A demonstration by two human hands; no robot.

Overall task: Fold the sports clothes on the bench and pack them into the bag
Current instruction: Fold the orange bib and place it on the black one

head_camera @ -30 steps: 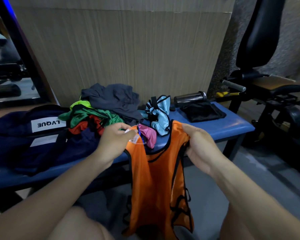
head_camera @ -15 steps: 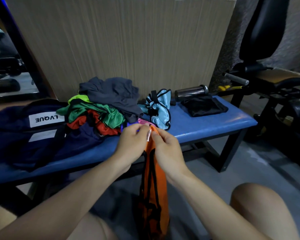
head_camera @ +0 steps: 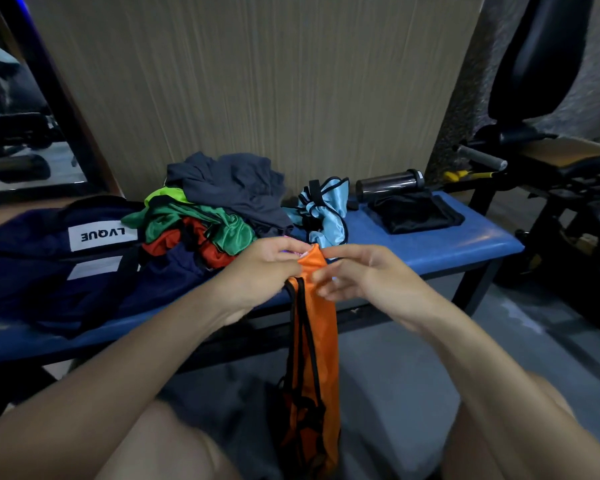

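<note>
The dark navy duffel bag (head_camera: 59,258) lies at the bench's left end, beside the unfolded heap of coloured clothes (head_camera: 219,213). The left hand (head_camera: 260,271) pinches the top of the orange black-trimmed mesh vest (head_camera: 317,327) — a second ago spread wide, now halved lengthwise and hanging in front of the blue padded bench (head_camera: 430,247). The right hand (head_camera: 357,275) has just let go, fingers loose — one fold is made, but nothing looks packed yet.

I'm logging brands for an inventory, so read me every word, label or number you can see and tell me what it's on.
"LVQUE": black letters on the upper white patch of the navy bag, seen upside down.
Lower white patch on the same bag: no text I can make out.
Dark bottle: nothing readable.
</note>
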